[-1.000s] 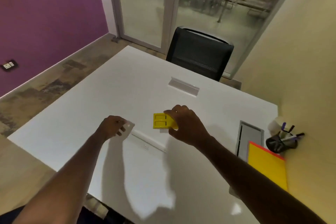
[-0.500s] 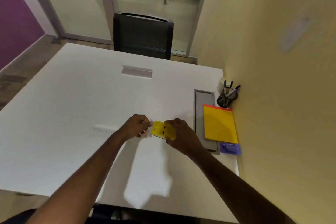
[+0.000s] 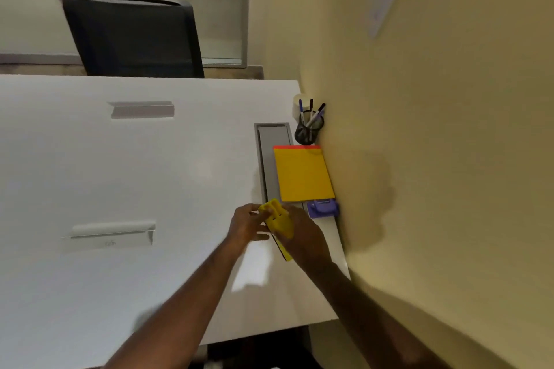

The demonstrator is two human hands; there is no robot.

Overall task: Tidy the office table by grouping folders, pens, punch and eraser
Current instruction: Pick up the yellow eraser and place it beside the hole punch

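A small yellow plastic piece (image 3: 277, 220) with slots in its top — probably the punch, though blur makes that hard to settle — sits between both hands above the white table (image 3: 126, 177). The right hand (image 3: 302, 237) wraps its fingers round the piece from the right and grips it. The left hand (image 3: 247, 223) meets it from the other side, fingertips pinching its upper left edge. Below the right hand's palm a thin yellow edge sticks out towards the person; whether it belongs to the same piece cannot be told.

Just beyond the right hand lies a small purple item (image 3: 323, 208), blurred. Past that, a yellow folder (image 3: 302, 174) lies flat against the wall, partly over a grey recessed tray (image 3: 271, 141). Farther still — in the table's corner — stands a black mesh pen holder (image 3: 308, 129) with pens.
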